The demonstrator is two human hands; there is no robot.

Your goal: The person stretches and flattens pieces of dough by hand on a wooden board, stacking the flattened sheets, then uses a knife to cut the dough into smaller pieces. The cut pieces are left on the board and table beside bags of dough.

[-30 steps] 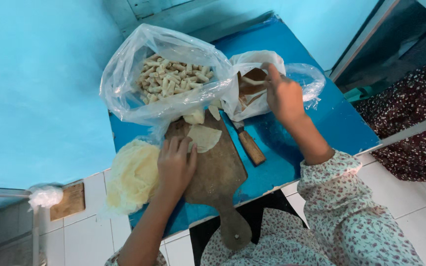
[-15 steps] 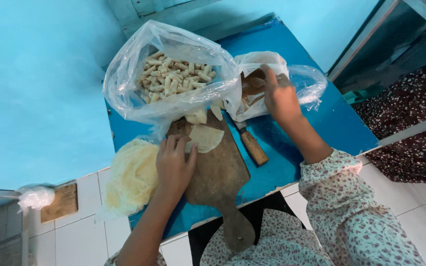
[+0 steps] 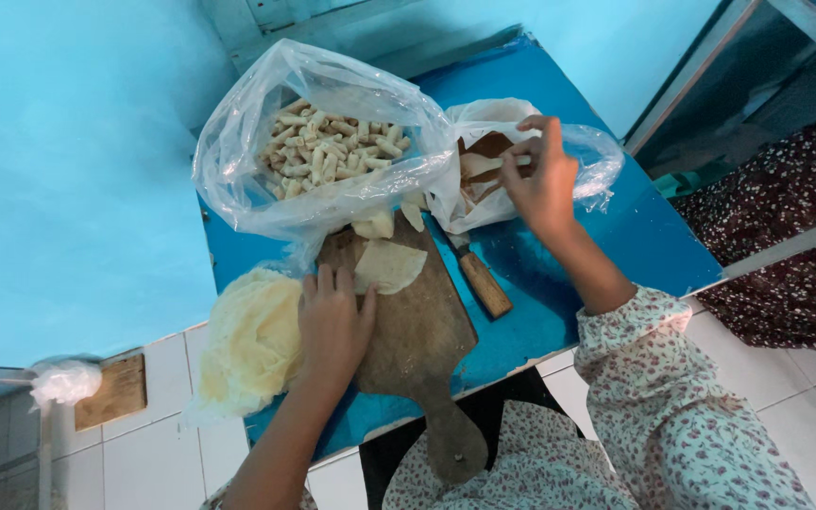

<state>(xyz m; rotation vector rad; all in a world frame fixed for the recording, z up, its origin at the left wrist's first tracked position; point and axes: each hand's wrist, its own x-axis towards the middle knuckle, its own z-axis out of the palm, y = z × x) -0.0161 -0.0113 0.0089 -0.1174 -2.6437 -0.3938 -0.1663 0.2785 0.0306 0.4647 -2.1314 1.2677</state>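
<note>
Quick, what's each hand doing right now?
Left hand: open, flat on the wooden board.
Right hand: pinching something pale in the small bag.

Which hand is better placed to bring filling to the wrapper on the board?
Probably the right hand: its fingertips are already in the small bag. The left hand lies flat on the board, beside the wrapper.

Pale wrapper (image 3: 387,265) — thin, flat, on the wooden board's (image 3: 422,340) upper end; small open bag (image 3: 484,161) — just right of it.
</note>
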